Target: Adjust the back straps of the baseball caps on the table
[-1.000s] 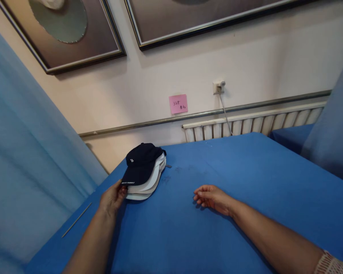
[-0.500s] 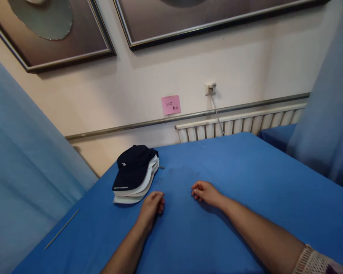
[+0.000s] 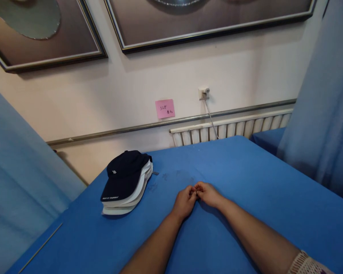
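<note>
On the blue tabletop [image 3: 231, 171] in front of you stands the stack of nested baseball caps, a navy cloth cap with white lettering along its brim [image 3: 124, 171] on top and several white and cream brims [image 3: 131, 203] beneath it. The brims face toward you and a little left, and neither of your hands touches the stack.

Your bare left hand [image 3: 184, 201] is to the right of the stack, its fingers curled inward. Your bare right hand [image 3: 208, 193] is farther right of the stack, also with curled fingers, and its fingertips meet those of your left. You seem to have nothing between them, but the fingers hide the gap, so I cannot tell whether you are pinching something small. Your right arm ends in a cream openwork knit sleeve [image 3: 305, 264], right of the stack and nearer you.

Just right of the stack, you have faint dark marks [image 3: 165, 176] on the blue surface. A thin, straight greyish rod [image 3: 41, 247] lies left of the stack and closer to you. On the wall beyond the stack, to its right, are a square pink paper note with handwriting [image 3: 165, 109] and, farther right, a white wall socket [image 3: 204, 93].
</note>
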`<state>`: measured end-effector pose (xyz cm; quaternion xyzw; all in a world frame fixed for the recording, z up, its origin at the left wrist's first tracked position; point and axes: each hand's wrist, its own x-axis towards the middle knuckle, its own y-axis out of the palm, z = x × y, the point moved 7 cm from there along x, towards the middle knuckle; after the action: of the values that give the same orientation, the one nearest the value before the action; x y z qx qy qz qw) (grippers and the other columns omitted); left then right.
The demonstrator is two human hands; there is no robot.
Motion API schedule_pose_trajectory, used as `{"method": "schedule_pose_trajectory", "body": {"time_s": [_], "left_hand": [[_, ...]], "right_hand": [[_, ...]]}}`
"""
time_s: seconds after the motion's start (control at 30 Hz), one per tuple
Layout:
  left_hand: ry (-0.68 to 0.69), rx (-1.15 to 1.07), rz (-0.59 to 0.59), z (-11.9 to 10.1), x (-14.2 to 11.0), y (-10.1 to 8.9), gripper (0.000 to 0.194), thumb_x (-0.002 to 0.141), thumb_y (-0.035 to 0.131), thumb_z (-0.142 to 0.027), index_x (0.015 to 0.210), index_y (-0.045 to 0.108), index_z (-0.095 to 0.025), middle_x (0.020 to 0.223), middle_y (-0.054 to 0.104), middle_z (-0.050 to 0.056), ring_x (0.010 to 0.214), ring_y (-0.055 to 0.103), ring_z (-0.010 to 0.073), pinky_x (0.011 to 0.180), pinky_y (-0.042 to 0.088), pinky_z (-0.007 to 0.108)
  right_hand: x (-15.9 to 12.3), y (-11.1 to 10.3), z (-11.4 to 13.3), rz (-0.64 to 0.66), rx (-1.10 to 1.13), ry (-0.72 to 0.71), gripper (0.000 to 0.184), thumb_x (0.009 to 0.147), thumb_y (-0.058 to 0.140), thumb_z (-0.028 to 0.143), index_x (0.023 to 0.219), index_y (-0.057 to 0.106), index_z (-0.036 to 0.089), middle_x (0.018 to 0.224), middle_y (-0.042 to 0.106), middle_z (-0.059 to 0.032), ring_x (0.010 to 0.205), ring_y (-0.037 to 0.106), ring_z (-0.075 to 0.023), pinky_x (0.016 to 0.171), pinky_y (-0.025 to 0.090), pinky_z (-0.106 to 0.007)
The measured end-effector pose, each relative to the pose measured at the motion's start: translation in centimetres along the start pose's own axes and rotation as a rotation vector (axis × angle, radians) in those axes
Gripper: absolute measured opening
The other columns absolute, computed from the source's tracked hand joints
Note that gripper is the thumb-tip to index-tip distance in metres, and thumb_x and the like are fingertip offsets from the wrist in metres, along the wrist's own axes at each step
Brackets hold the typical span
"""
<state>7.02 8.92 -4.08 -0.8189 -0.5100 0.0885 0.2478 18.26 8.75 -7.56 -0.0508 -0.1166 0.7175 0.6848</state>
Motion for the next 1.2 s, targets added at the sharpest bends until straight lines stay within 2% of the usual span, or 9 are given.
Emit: {"method": "schedule_pose_trajectory", "body": {"time_s": [0.2,0.4,0.5,0.6,0.73,0.9,1.0,1.1,1.2], "left_hand": [[-0.034,-0.097,0.120,1.0,0.3,0.1,0.015,0.083,0.049,-0.027,0.087,0.058,-0.016,0.071,0.060,0.000,0.061,0.054,0.0125,0.060,0.043,0.024],[0.023,-0.059,0.162,0.9,-0.1,0.0,0.016,0.083,0.051,-0.025,0.091,0.061,-0.016,0.076,0.062,0.001,0.067,0.054,0.0127,0.065,0.043,0.024],[0.036,-0.078,0.171,1.0,-0.4,-0.4,0.018,0.083,0.054,-0.029,0.092,0.062,-0.016,0.079,0.064,0.002,0.069,0.055,0.0131,0.065,0.043,0.024],[-0.026,-0.085,0.096,0.7,-0.2,-1.9,0.023,0.082,0.057,-0.038,0.085,0.061,-0.015,0.070,0.061,0.001,0.062,0.054,0.0132,0.059,0.042,0.024],[-0.090,-0.160,-0.069,-2.3,-0.2,-5.8,0.045,0.082,0.052,-0.059,0.071,0.056,-0.016,0.059,0.056,0.000,0.049,0.052,0.0124,0.050,0.039,0.025],[0.072,-0.350,-0.127,-9.7,-1.7,-9.7,0.058,0.083,0.043,-0.070,0.065,0.056,-0.016,0.052,0.051,-0.001,0.044,0.045,0.0102,0.045,0.035,0.023],[0.200,-0.455,-0.137,-12.5,-2.1,-10.7,0.064,0.084,0.035,-0.073,0.056,0.049,-0.017,0.051,0.048,0.000,0.044,0.042,0.0099,0.045,0.033,0.023],[0.146,-0.564,-0.194,-11.8,-0.1,-11.1,0.068,0.084,0.029,-0.076,0.047,0.038,-0.019,0.047,0.043,0.000,0.042,0.038,0.0090,0.044,0.027,0.024],[-0.181,-0.659,-0.212,-7.6,3.3,-10.4,0.071,0.080,0.020,-0.082,0.043,0.027,-0.021,0.044,0.040,0.000,0.036,0.030,0.0078,0.041,0.018,0.024]], "right_hand": [[-0.6,0.2,1.0,0.014,-0.188,-0.050,0.019,0.081,0.052,0.011,0.091,0.065,0.019,0.086,0.072,-0.0036,0.079,0.065,-0.0163,0.072,0.048,-0.027],[-0.7,0.6,0.7,0.022,-0.100,0.004,0.012,0.081,0.056,0.017,0.088,0.066,0.022,0.085,0.072,-0.0028,0.081,0.066,-0.0174,0.073,0.049,-0.029],[-0.7,0.7,0.5,0.013,0.017,0.005,0.013,0.082,0.060,0.029,0.092,0.064,0.021,0.083,0.071,-0.0027,0.077,0.066,-0.0170,0.071,0.050,-0.029],[-0.7,-0.7,1.2,-0.090,0.111,0.020,0.032,0.081,0.060,0.050,0.088,0.062,0.019,0.076,0.069,-0.0032,0.067,0.064,-0.0166,0.063,0.048,-0.028],[-1.4,-4.4,5.5,-0.267,0.234,-0.040,0.065,0.085,0.032,0.075,0.062,0.055,0.019,0.070,0.066,-0.0072,0.060,0.060,-0.0166,0.059,0.045,-0.029],[-4.8,-8.5,14.8,-0.367,0.308,-0.375,0.070,0.086,0.019,0.077,0.054,0.046,0.020,0.066,0.060,-0.0052,0.059,0.055,-0.0151,0.061,0.045,-0.029],[-5.8,-9.4,17.7,-0.370,0.308,-0.463,0.074,0.082,0.015,0.082,0.051,0.043,0.021,0.065,0.059,-0.0055,0.060,0.054,-0.0158,0.061,0.045,-0.030],[-3.8,-10.0,17.1,-0.397,0.339,-0.399,0.075,0.081,0.011,0.082,0.046,0.038,0.022,0.060,0.060,-0.0060,0.056,0.054,-0.0150,0.057,0.044,-0.028],[0.3,-11.1,13.1,-0.477,0.369,-0.115,0.074,0.081,0.009,0.082,0.043,0.032,0.022,0.052,0.059,-0.0057,0.045,0.050,-0.0125,0.046,0.039,-0.025]]}}
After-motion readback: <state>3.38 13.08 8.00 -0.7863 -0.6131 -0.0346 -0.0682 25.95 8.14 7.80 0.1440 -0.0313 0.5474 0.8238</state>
